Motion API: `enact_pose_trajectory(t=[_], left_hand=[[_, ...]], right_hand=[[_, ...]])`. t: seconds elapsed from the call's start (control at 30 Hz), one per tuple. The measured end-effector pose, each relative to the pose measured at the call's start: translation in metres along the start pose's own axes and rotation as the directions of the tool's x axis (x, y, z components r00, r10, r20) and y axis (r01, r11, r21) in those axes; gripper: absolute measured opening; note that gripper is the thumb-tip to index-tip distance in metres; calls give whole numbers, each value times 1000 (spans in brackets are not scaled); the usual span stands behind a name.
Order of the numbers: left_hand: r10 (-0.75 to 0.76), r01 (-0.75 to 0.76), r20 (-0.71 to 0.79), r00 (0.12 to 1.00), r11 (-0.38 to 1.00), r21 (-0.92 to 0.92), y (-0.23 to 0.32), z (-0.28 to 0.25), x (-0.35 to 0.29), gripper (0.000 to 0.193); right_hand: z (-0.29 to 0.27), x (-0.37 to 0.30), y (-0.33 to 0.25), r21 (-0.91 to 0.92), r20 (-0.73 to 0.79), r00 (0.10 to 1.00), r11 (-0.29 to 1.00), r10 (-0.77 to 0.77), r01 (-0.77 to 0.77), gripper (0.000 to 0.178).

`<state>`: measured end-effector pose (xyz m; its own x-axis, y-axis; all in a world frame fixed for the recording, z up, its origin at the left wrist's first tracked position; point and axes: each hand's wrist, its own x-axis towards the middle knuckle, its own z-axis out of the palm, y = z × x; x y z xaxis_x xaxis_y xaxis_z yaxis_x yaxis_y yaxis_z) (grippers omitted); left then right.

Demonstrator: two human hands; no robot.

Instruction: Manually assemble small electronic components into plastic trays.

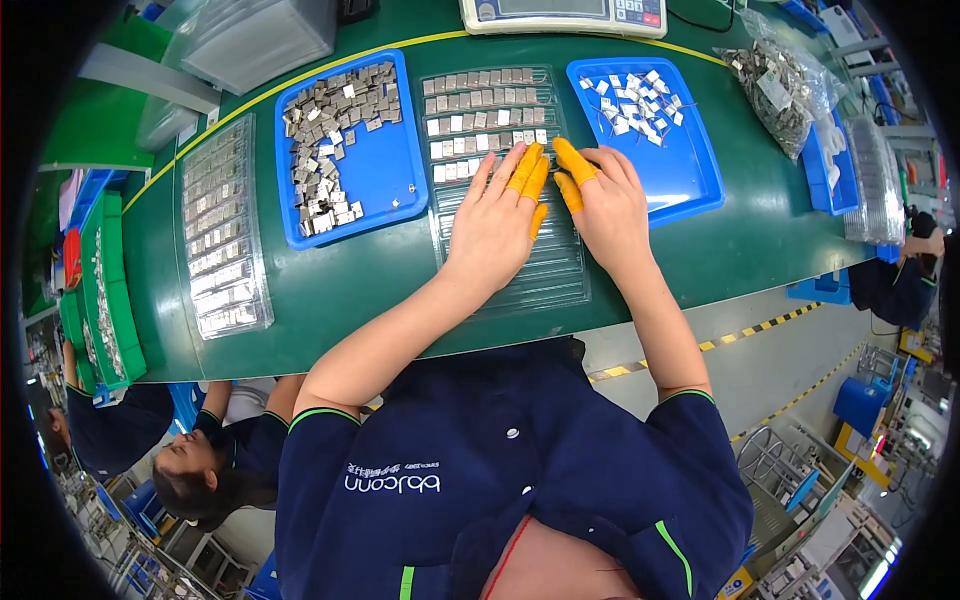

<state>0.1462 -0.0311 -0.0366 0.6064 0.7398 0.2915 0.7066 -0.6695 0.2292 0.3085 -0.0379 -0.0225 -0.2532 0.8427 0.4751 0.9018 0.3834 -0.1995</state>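
Observation:
Both my hands reach over a clear slotted plastic tray (520,290), whose far rows hold small flat grey and white rectangular pieces (485,97). My left hand (497,215) lies over the middle rows, fingers stretched forward, with yellow finger cots on some fingers. At the tray's right edge is my right hand (612,212); its yellow-covered index finger and thumb are apart, and the index tip is close to the end of a row. No piece shows between the fingers of either hand. My hands hide part of the rows beneath them.
Left of the tray, a blue tray (385,195) holds loose grey pieces. Another blue tray (690,190), with white wired parts, stands right. A filled clear tray (222,230) lies far left. A scale (565,15) and a bag of parts (775,95) stand farther back.

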Motion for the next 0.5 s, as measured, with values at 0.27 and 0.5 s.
enact_pose_trajectory(t=[0.27, 0.5], left_hand=[[-34, 34, 20, 999, 999, 11, 1, -1, -1, 40], [7, -3, 25, 1000, 991, -133, 7, -25, -4, 53]], right_hand=[[-113, 5, -39, -36, -823, 532, 951, -202, 306, 20], [-188, 30, -122, 122, -954, 116, -6, -275, 992, 37]])
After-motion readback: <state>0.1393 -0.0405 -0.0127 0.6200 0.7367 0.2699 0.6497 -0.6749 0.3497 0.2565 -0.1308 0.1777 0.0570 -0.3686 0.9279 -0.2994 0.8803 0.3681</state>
